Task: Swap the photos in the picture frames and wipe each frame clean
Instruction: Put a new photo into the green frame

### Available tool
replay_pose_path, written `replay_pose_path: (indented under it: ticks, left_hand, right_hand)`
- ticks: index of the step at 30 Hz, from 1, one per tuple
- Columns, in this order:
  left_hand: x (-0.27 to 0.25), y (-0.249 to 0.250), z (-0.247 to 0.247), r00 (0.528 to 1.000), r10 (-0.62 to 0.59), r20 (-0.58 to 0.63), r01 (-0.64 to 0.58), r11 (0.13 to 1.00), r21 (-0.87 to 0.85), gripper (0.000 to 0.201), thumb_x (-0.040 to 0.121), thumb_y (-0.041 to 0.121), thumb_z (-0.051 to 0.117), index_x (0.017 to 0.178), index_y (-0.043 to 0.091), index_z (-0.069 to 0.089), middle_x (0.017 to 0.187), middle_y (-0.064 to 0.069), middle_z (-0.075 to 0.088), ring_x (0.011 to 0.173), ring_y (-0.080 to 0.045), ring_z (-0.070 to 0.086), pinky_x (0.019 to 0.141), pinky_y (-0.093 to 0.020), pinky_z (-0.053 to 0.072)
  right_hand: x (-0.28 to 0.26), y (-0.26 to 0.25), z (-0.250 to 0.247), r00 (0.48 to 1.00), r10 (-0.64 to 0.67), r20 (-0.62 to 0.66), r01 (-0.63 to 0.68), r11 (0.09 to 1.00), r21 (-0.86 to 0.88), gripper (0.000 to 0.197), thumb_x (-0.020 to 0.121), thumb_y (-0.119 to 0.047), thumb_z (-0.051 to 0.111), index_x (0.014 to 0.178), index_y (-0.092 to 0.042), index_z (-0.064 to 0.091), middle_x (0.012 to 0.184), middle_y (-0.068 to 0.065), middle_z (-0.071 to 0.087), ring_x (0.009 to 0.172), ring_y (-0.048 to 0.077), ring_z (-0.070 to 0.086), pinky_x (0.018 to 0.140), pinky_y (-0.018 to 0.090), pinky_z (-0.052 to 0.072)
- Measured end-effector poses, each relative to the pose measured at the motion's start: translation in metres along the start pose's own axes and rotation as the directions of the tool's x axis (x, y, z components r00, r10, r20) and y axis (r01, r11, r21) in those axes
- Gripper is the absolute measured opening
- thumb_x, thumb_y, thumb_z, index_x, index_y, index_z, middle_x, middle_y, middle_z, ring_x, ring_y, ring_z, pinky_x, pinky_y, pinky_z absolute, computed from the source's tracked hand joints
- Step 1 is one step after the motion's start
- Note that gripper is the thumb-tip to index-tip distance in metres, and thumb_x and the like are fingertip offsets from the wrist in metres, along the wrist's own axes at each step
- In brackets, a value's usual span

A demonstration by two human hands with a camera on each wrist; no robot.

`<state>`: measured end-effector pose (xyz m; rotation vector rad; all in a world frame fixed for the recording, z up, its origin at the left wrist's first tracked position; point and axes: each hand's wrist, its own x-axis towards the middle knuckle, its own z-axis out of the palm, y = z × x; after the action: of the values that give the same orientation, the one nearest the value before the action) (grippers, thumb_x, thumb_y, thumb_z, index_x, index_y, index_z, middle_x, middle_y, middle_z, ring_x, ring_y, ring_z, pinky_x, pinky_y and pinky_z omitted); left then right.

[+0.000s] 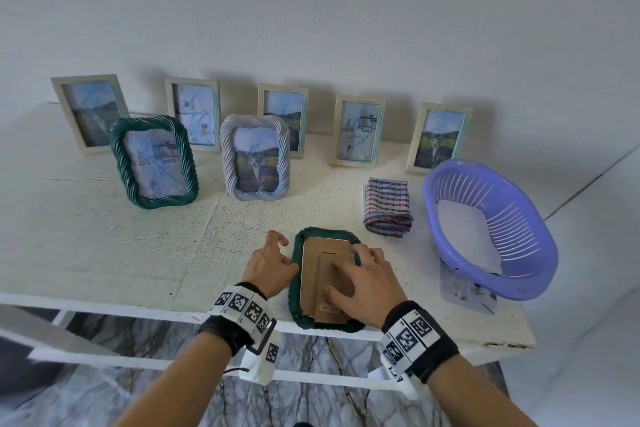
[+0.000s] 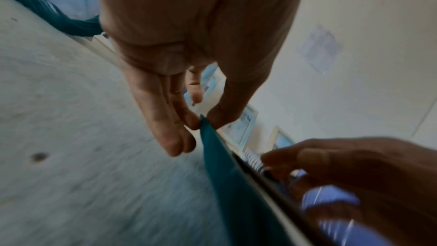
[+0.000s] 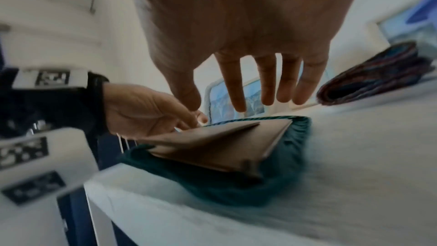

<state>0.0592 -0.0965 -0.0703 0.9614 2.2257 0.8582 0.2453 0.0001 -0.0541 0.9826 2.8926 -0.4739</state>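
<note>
A dark green rope-edged frame (image 1: 294, 291) lies face down at the table's front edge, its brown cardboard back (image 1: 315, 260) facing up. My left hand (image 1: 277, 260) is at the frame's left rim; in the left wrist view its thumb and fingers (image 2: 189, 119) pinch the green edge (image 2: 227, 166). My right hand (image 1: 346, 270) is spread over the cardboard back with straight fingers (image 3: 236, 91), a little above the board (image 3: 212, 143), holding nothing. A folded checked cloth (image 1: 387, 206) lies to the right of the frame.
A second green frame (image 1: 154, 163) and a pale twisted frame (image 1: 255, 158) stand mid-table. Several light wooden frames (image 1: 358, 132) lean against the wall behind. A purple basket (image 1: 450, 184) with white paper inside sits at the right, partly on a loose photo (image 1: 464, 291).
</note>
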Motion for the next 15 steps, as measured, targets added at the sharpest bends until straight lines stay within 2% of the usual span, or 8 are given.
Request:
replay_pose_path:
  ticks: [3, 6, 8, 11, 12, 13, 15]
  left_hand:
    - [-0.009, 0.016, -0.014, 0.998, -0.029, -0.063, 0.022, 0.995, -0.099, 0.037, 0.084, 0.011, 0.064, 0.114, 0.018, 0.044, 0.080, -0.005, 0.066, 0.068, -0.020, 0.067, 0.062, -0.040, 0.060]
    - [-0.025, 0.044, -0.023, 0.989, 0.006, -0.148, -0.044, 0.964, -0.260, 0.034, 0.088, 0.023, 0.068, 0.114, 0.020, 0.047, 0.086, -0.005, 0.064, 0.075, -0.017, 0.066, 0.050, -0.029, 0.058]
    - [-0.035, 0.064, -0.023, 0.985, 0.031, -0.171, -0.100, 0.907, -0.408, 0.030, 0.091, 0.034, 0.065, 0.113, 0.019, 0.050, 0.090, -0.006, 0.066, 0.078, -0.018, 0.070, 0.051, -0.029, 0.057]
    - [-0.040, 0.076, -0.019, 0.993, 0.097, -0.073, -0.121, 0.769, -0.628, 0.022, 0.098, 0.030, 0.055, 0.112, 0.013, 0.055, 0.091, -0.012, 0.071, 0.079, -0.021, 0.073, 0.060, -0.034, 0.059]
    - [-0.038, 0.073, -0.017, 0.992, 0.116, -0.048, -0.120, 0.758, -0.641, 0.019, 0.099, 0.027, 0.054, 0.110, 0.012, 0.057, 0.092, -0.012, 0.071, 0.079, -0.023, 0.074, 0.061, -0.035, 0.060]
    - [-0.035, 0.066, -0.014, 0.991, 0.125, -0.047, -0.128, 0.791, -0.598, 0.016, 0.099, 0.025, 0.054, 0.106, 0.011, 0.059, 0.092, -0.011, 0.071, 0.079, -0.022, 0.073, 0.062, -0.035, 0.060]
    - [-0.024, 0.044, -0.005, 0.984, 0.160, -0.078, -0.177, 0.924, -0.338, 0.010, 0.097, 0.022, 0.056, 0.101, 0.015, 0.062, 0.093, -0.002, 0.070, 0.081, -0.015, 0.071, 0.068, -0.033, 0.059]
  right_hand:
    - [-0.002, -0.019, -0.006, 0.994, 0.013, -0.106, 0.023, 0.943, 0.332, 0.047, 0.090, -0.054, 0.053, 0.128, -0.026, 0.056, 0.121, -0.002, 0.048, 0.109, 0.017, 0.044, 0.091, 0.027, 0.041]
    - [-0.008, -0.034, -0.021, 0.994, 0.059, -0.096, 0.020, 0.750, 0.661, 0.039, 0.090, -0.049, 0.059, 0.123, -0.030, 0.056, 0.107, -0.007, 0.060, 0.091, 0.006, 0.057, 0.079, 0.018, 0.046]
    - [-0.012, -0.033, -0.030, 0.992, 0.110, -0.069, -0.017, 0.637, 0.771, 0.035, 0.088, -0.049, 0.060, 0.119, -0.032, 0.056, 0.103, -0.010, 0.063, 0.089, 0.004, 0.061, 0.075, 0.019, 0.049]
    - [-0.019, -0.020, -0.039, 0.974, 0.225, -0.041, -0.083, 0.515, 0.853, 0.028, 0.089, -0.044, 0.062, 0.114, -0.032, 0.056, 0.101, -0.005, 0.067, 0.087, 0.011, 0.067, 0.071, 0.031, 0.058]
    - [-0.023, -0.014, -0.040, 0.966, 0.258, -0.020, -0.103, 0.457, 0.884, 0.024, 0.091, -0.038, 0.062, 0.113, -0.029, 0.058, 0.100, -0.001, 0.068, 0.085, 0.014, 0.068, 0.070, 0.037, 0.060]
    - [-0.026, -0.009, -0.042, 0.960, 0.279, -0.001, -0.112, 0.389, 0.914, 0.021, 0.092, -0.030, 0.061, 0.112, -0.025, 0.059, 0.098, 0.002, 0.070, 0.084, 0.016, 0.070, 0.069, 0.040, 0.060]
    - [-0.034, 0.004, -0.044, 0.946, 0.325, -0.013, -0.094, 0.312, 0.945, 0.015, 0.095, -0.015, 0.057, 0.109, -0.017, 0.060, 0.093, 0.003, 0.072, 0.082, 0.017, 0.070, 0.067, 0.037, 0.059]
